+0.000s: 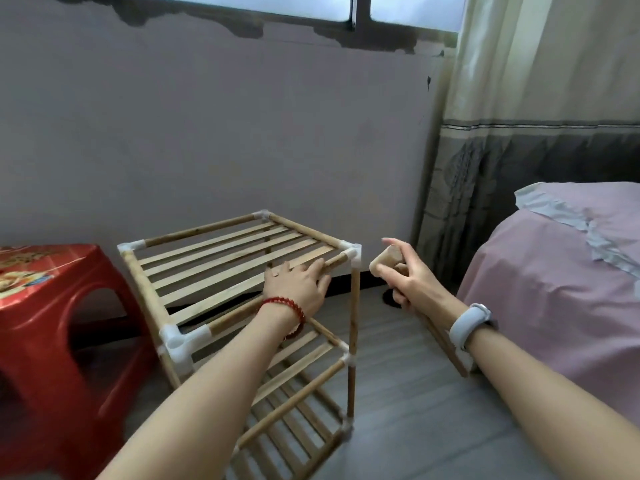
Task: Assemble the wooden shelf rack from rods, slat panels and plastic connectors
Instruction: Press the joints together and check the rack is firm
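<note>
A wooden shelf rack point(221, 261) of rods, slat panels and white plastic connectors stands upright on the grey floor, with three slat tiers visible. My left hand point(298, 284) rests on the top tier's front rod near the right corner, fingers curled over the rod. White connector point(351, 252) caps that front right corner. My right hand point(408, 278) grips a wooden mallet point(386, 261) by its handle, the head held just right of that corner, apart from it. The handle runs down under my wrist.
A red plastic stool point(52, 317) stands close to the rack's left side. A bed with a pink sheet point(554, 289) fills the right. The wall and a curtain point(519, 133) lie behind. Bare grey floor point(415, 393) shows in front of the bed.
</note>
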Action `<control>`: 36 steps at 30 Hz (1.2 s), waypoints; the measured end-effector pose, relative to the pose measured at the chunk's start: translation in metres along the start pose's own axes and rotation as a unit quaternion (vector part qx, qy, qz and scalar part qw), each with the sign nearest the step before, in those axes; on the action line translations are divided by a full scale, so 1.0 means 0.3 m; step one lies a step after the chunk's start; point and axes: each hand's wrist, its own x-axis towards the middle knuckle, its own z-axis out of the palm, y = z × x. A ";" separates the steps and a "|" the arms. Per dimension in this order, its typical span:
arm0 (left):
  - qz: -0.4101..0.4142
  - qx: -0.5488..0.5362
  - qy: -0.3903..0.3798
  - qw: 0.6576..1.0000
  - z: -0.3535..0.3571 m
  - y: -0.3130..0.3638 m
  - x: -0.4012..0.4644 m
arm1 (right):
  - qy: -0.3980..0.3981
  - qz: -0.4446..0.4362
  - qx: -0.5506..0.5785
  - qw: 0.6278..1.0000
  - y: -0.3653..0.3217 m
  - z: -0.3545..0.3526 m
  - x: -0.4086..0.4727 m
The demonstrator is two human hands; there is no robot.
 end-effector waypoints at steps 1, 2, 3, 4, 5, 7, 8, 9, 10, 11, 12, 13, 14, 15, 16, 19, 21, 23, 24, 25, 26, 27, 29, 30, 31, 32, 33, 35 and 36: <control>0.015 0.018 0.025 0.999 0.023 -0.012 -0.007 | 0.015 -0.006 -0.022 1.000 -0.001 0.009 0.016; 0.034 0.026 0.064 0.997 0.038 -0.026 -0.012 | 0.036 -0.017 -0.041 0.998 -0.002 0.018 0.033; 0.054 0.026 0.098 0.993 0.044 -0.039 -0.014 | 0.059 -0.025 -0.059 0.996 0.000 0.025 0.051; 0.070 0.018 0.118 0.990 0.040 -0.054 -0.013 | 0.080 -0.027 -0.077 0.993 0.001 0.028 0.066; 0.087 0.006 0.130 0.988 0.029 -0.068 -0.013 | 0.092 -0.019 -0.098 0.991 0.001 0.030 0.081; 0.106 -0.014 0.126 0.986 0.009 -0.102 -0.039 | 0.087 0.005 -0.153 0.984 -0.009 0.036 0.098; 0.110 -0.023 0.126 0.986 0.000 -0.129 -0.060 | 0.084 0.007 -0.172 0.981 -0.019 0.043 0.102; 0.112 -0.033 0.130 0.985 -0.006 -0.158 -0.082 | 0.087 0.001 -0.190 0.978 -0.032 0.047 0.103; 0.111 -0.047 0.136 0.983 -0.012 -0.191 -0.103 | 0.097 -0.011 -0.211 0.973 -0.046 0.052 0.101; 0.108 -0.066 0.142 0.982 -0.019 -0.224 -0.122 | 0.109 -0.028 -0.235 0.965 -0.058 0.061 0.103; 0.102 -0.091 0.145 0.980 -0.023 -0.248 -0.133 | 0.116 -0.042 -0.257 0.958 -0.067 0.071 0.102; 0.095 -0.113 0.146 0.978 -0.028 -0.259 -0.137 | 0.111 -0.044 -0.278 0.953 -0.077 0.083 0.102; 0.082 -0.127 0.142 0.978 -0.030 -0.257 -0.134 | 0.094 -0.038 -0.305 0.947 -0.087 0.094 0.103; 0.060 -0.131 0.138 0.980 -0.032 -0.240 -0.127 | 0.071 -0.033 -0.342 0.937 -0.094 0.109 0.104; 0.034 -0.125 0.131 0.983 -0.032 -0.221 -0.114 | 0.053 -0.037 -0.380 0.923 -0.105 0.125 0.110; -0.013 -0.063 0.079 0.995 -0.016 -0.144 -0.077 | 0.066 -0.069 -0.430 0.898 -0.193 0.131 0.137; -0.006 -0.020 0.060 0.998 -0.005 -0.122 -0.068 | 0.120 -0.102 -0.410 0.898 -0.295 0.112 0.165; -0.007 -0.008 0.066 0.998 -0.001 -0.127 -0.070 | 0.195 -0.152 -0.358 0.900 -0.358 0.106 0.183; -0.009 -0.008 0.072 0.997 0.002 -0.135 -0.072 | 0.235 -0.176 -0.327 0.898 -0.358 0.119 0.179; -0.011 -0.011 0.076 0.997 0.004 -0.142 -0.073 | 0.259 -0.183 -0.327 0.890 -0.327 0.140 0.168; -0.012 -0.017 0.077 0.997 0.006 -0.147 -0.071 | 0.239 -0.172 -0.371 0.881 -0.269 0.172 0.150; -0.013 -0.022 0.072 0.997 0.011 -0.148 -0.073 | 0.180 -0.142 -0.429 0.874 -0.203 0.210 0.127; -0.007 -0.023 0.072 0.997 0.021 -0.140 -0.076 | 0.064 -0.092 -0.496 0.861 -0.143 0.230 0.107; -0.008 -0.022 0.076 0.997 0.022 -0.140 -0.071 | 0.048 -0.098 -0.505 0.856 -0.174 0.220 0.131; -0.010 -0.022 0.078 0.997 0.021 -0.140 -0.067 | 0.056 -0.101 -0.492 0.863 -0.220 0.207 0.156; -0.011 -0.023 0.080 0.996 0.022 -0.142 -0.063 | 0.078 -0.108 -0.458 0.879 -0.276 0.187 0.186; -0.013 -0.023 0.080 0.996 0.025 -0.146 -0.065 | 0.123 -0.118 -0.396 0.903 -0.313 0.170 0.210; -0.016 -0.026 0.074 0.997 0.029 -0.150 -0.069 | 0.211 -0.168 -0.298 0.915 -0.304 0.173 0.199; -0.017 -0.028 0.073 0.997 0.030 -0.150 -0.069 | 0.224 -0.176 -0.330 0.900 -0.249 0.200 0.172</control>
